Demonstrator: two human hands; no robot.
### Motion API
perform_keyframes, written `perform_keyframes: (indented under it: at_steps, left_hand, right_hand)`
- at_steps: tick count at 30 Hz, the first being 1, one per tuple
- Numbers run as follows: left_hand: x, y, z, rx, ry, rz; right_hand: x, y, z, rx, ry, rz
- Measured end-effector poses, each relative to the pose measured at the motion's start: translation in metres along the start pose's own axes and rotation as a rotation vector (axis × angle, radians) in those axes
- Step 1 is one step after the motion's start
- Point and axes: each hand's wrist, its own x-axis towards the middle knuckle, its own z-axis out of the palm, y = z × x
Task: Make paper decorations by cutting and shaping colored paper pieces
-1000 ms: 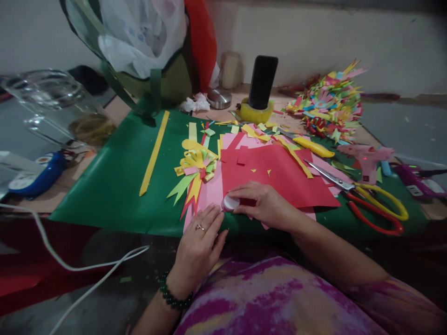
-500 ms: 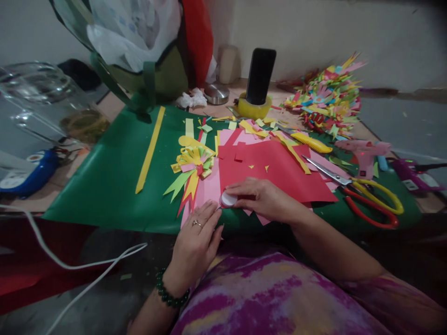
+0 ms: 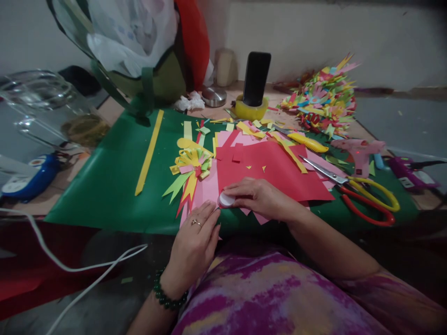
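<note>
Head | small round white disc pinched at its rim by right hand, at 7 o'clock corner of red paper sheet | left hand laid at disc's 8 o'clock, grip cannot be told | sheet might be skewed if disc is dragged

You wear 1 camera on your head, facing forward and down across the broad, glossy green sheet. It looks from above, short of the sheet's near edge, close over your bare left hand and bare right hand, reaching the smooth grey wall beyond the sheet.
</note>
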Motion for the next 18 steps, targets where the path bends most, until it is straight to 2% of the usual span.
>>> perform_keyframes:
  at_steps: [9, 14, 18]
  left_hand:
    - [0.014, 0.009, 0.005, 0.048, 0.054, 0.01]
    - [0.022, 0.01, 0.011, 0.085, 0.06, -0.008]
    - [0.029, 0.008, 0.009, 0.147, 0.043, 0.06]
  right_hand:
    - [-0.001, -0.004, 0.001, -0.064, -0.001, -0.03]
    - [0.001, -0.009, -0.002, -0.029, -0.031, 0.032]
    - [0.003, -0.014, 0.0, -0.093, -0.04, 0.024]
